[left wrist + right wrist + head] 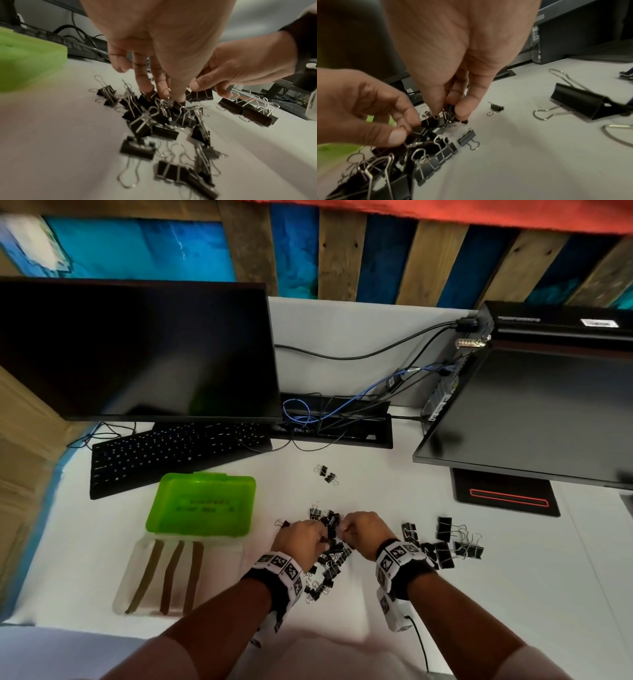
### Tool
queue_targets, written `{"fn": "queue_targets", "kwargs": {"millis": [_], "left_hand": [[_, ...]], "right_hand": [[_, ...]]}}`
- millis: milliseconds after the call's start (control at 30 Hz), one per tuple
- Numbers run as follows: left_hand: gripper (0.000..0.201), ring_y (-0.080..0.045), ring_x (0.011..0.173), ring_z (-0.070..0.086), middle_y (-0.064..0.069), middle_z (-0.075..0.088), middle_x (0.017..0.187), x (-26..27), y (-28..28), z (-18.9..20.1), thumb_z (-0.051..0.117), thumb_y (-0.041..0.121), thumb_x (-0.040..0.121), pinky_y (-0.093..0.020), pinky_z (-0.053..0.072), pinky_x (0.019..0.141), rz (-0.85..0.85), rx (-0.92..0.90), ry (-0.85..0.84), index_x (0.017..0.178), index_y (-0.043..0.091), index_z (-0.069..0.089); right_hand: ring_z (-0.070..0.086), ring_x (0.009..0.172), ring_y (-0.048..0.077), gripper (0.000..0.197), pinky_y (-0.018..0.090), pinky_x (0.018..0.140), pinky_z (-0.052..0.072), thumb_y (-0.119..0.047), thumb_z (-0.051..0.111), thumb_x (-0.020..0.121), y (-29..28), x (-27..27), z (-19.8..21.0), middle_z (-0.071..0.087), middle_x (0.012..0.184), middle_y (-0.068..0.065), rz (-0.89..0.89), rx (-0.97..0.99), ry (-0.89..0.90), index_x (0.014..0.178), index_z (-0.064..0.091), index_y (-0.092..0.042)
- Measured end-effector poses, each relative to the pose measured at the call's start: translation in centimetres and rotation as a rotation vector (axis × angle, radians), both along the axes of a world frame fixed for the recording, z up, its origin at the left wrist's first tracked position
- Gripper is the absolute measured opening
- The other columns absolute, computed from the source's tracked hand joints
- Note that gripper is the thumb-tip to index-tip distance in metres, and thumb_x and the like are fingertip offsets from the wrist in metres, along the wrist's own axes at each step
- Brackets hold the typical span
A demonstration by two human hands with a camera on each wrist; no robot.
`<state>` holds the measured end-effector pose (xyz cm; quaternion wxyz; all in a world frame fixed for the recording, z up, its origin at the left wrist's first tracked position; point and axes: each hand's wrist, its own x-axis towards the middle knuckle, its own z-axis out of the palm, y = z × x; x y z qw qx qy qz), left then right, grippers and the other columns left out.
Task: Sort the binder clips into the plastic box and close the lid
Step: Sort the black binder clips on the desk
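The plastic box lies open left of my hands, its green half (200, 505) behind a clear half (137, 583) with brown dividers. A pile of small black binder clips (330, 559) sits at the centre of the white table. My left hand (322, 542) reaches into the pile, and in the right wrist view its thumb and fingers (404, 128) pinch black clips. My right hand (448, 115) pinches a cluster of small clips at the top of the pile. In the left wrist view my left hand's fingertips (163, 94) are down among the clips (154, 121).
Larger black clips (443, 546) lie to the right of the pile, and two small ones (325, 473) lie further back. A keyboard (171, 453), two monitors (137, 347) (548, 412) and cables (342, 412) fill the back of the table.
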<state>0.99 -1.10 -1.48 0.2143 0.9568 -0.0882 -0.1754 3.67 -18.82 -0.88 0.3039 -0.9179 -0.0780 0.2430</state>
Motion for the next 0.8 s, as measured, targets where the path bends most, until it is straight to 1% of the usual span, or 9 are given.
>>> {"fn": "queue_targets", "kwargs": {"millis": [133,233,333,400,467,567,667,733,800], "left_hand": [[0.014,-0.011,0.093,0.063,0.009,0.068,0.101,-0.5,-0.2,-0.6,0.057,0.028,0.088,-0.021,0.047,0.076,0.012,-0.096,-0.004,0.101,0.030,0.062],[0.011,-0.009,0.088,0.060,0.012,0.063,0.096,-0.2,0.2,-0.3,0.053,0.027,0.090,-0.028,0.052,0.079,-0.045,-0.193,0.025,0.097,0.031,0.061],[0.015,-0.008,0.091,0.056,0.011,0.062,0.098,0.4,1.1,0.0,0.049,0.025,0.092,-0.026,0.048,0.081,-0.064,-0.223,-0.018,0.101,0.031,0.061],[0.018,-0.010,0.092,0.053,0.011,0.063,0.098,0.8,1.7,0.1,0.048,0.020,0.092,-0.027,0.045,0.083,-0.042,-0.232,-0.074,0.103,0.029,0.060],[0.021,-0.011,0.087,0.053,0.011,0.060,0.088,0.8,2.0,0.2,0.051,0.013,0.089,-0.026,0.045,0.082,-0.026,-0.261,-0.065,0.102,0.026,0.061],[0.021,-0.007,0.077,0.055,0.011,0.055,0.083,0.4,1.9,0.4,0.052,0.008,0.087,-0.020,0.046,0.076,-0.024,-0.332,0.026,0.099,0.022,0.061],[0.017,-0.007,0.078,0.056,0.008,0.057,0.086,-0.2,1.8,0.3,0.054,0.012,0.087,-0.020,0.047,0.074,-0.071,-0.357,0.046,0.097,0.023,0.062],[0.017,-0.010,0.083,0.058,0.004,0.060,0.092,-0.5,1.8,0.1,0.055,0.010,0.086,-0.023,0.050,0.078,-0.080,-0.357,0.055,0.097,0.021,0.063],[0.017,-0.012,0.086,0.059,0.001,0.062,0.094,-0.6,1.7,0.2,0.055,0.011,0.086,-0.027,0.051,0.080,-0.083,-0.344,0.057,0.097,0.019,0.064]], "right_hand": [[0.059,0.074,0.016,0.006,0.024,0.072,0.048,-0.020,0.061,0.084,-1.4,0.2,0.2,0.067,0.084,0.001,-0.039,-0.020,0.001,0.090,0.064,-0.019],[0.061,0.084,0.021,0.008,0.030,0.078,0.049,-0.024,0.058,0.086,-2.1,0.8,0.5,0.068,0.092,0.003,-0.063,-0.070,-0.005,0.094,0.060,-0.023],[0.060,0.080,0.020,0.007,0.033,0.079,0.049,-0.030,0.055,0.089,-2.1,1.2,0.8,0.065,0.084,0.000,-0.053,-0.096,0.040,0.095,0.056,-0.027],[0.060,0.076,0.019,0.003,0.031,0.074,0.049,-0.031,0.054,0.089,-1.9,1.2,1.2,0.062,0.078,-0.003,-0.001,-0.103,0.078,0.091,0.055,-0.030],[0.060,0.071,0.018,0.004,0.025,0.070,0.045,-0.028,0.055,0.087,-1.5,1.1,1.7,0.058,0.073,-0.007,0.082,-0.097,0.095,0.087,0.059,-0.028],[0.056,0.073,0.013,0.010,0.021,0.073,0.041,-0.025,0.061,0.085,-0.6,0.5,2.3,0.062,0.080,-0.004,0.197,-0.120,0.141,0.092,0.066,-0.019],[0.060,0.079,0.015,0.017,0.023,0.079,0.045,-0.030,0.065,0.081,0.4,-0.3,2.0,0.071,0.097,0.001,0.343,-0.163,0.214,0.096,0.067,-0.021],[0.065,0.085,0.021,0.020,0.028,0.081,0.049,-0.031,0.065,0.079,1.2,-1.1,1.6,0.072,0.097,0.005,0.430,-0.206,0.240,0.097,0.068,-0.023],[0.065,0.085,0.026,0.020,0.030,0.078,0.049,-0.028,0.062,0.080,1.8,-1.9,1.5,0.071,0.095,0.009,0.490,-0.259,0.217,0.098,0.066,-0.022]]}}
